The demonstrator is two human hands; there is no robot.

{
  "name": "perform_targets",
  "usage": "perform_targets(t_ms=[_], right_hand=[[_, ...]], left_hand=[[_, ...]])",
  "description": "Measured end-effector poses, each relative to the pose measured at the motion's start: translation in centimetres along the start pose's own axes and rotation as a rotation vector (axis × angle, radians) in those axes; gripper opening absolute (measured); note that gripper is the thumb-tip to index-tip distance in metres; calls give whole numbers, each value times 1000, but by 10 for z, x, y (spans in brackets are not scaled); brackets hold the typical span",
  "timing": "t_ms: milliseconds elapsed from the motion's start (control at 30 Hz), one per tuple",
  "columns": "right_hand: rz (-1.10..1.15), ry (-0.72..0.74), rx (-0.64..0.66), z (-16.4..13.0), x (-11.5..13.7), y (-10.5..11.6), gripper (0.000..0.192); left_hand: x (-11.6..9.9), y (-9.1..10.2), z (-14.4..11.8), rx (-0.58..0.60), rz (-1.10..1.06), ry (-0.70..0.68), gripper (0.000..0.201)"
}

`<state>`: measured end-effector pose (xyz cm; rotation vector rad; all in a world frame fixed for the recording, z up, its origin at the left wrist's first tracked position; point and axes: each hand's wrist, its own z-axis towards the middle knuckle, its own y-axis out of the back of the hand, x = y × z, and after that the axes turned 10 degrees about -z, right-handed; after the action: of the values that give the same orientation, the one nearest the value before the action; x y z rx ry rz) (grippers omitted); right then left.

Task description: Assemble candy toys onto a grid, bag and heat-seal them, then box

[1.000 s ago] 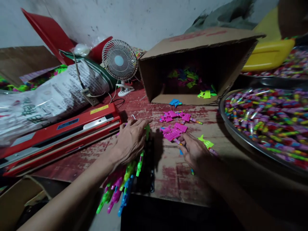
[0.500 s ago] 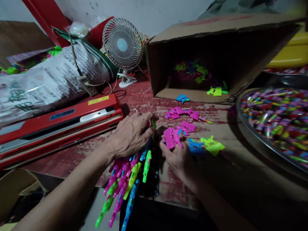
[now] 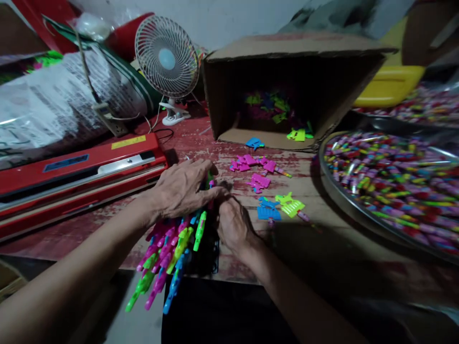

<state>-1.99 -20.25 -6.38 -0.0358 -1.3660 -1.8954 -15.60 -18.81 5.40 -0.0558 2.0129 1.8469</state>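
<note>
Since ½ sec ago my R hand (image 3: pixel 234 224) has swung left, up against my L hand (image 3: pixel 184 188); the pink comb pc it showed then is out of sight. R fingers curled, contents hidden, can't tell if gripping. L is cupped over the bundle of plastic sticks (image 3: pixel 165 248), thumb out to 3 o'clock; can't tell if it's clamped. Bundle fans to 7 o'clock, ends past the table edge, black tray (image 3: pixel 216 258) just beside. Approx 3 o'clock: blue comb pc (image 3: pixel 268 213), yellow-green one (image 3: pixel 293 208) touching or nearly, then steel bowl (image 3: pixel 333 192) w/ wrapped sticks. 2 o'clock: pink pcs (image 3: pixel 260 181). 9–10 o'clock: red bag sealer (image 3: pixel 89 174). 1 o'clock: cardboard box (image 3: pixel 297 45); 11: clip fan (image 3: pixel 167 59).
</note>
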Motion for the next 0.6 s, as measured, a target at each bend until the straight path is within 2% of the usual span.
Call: perform_targets(t_ms=[100, 167, 267, 333, 433, 500, 600], right_hand=[[-31, -3, 25, -11, 0, 15, 27], [-67, -46, -18, -29, -5, 32, 22], [-365, -206, -139, -64, -20, 60, 17], [-596, -259, -90, -81, -33, 73, 17], [-766, -216, 24, -89, -49, 77, 13], [-733, -198, 35, -86, -56, 74, 17], [-453, -226, -10, -81, -60, 68, 17]], left_hand=[[-2, 2, 1, 19, 5, 40, 39], [-3, 3, 0, 17, 4, 74, 38], [-4, 2, 0, 19, 5, 65, 39], [-3, 1, 0, 20, -3, 50, 44], [-3, 1, 0, 18, -10, 44, 49], [-4, 1, -1, 24, -11, 33, 48], [-4, 3, -1, 31, -15, -1, 43]])
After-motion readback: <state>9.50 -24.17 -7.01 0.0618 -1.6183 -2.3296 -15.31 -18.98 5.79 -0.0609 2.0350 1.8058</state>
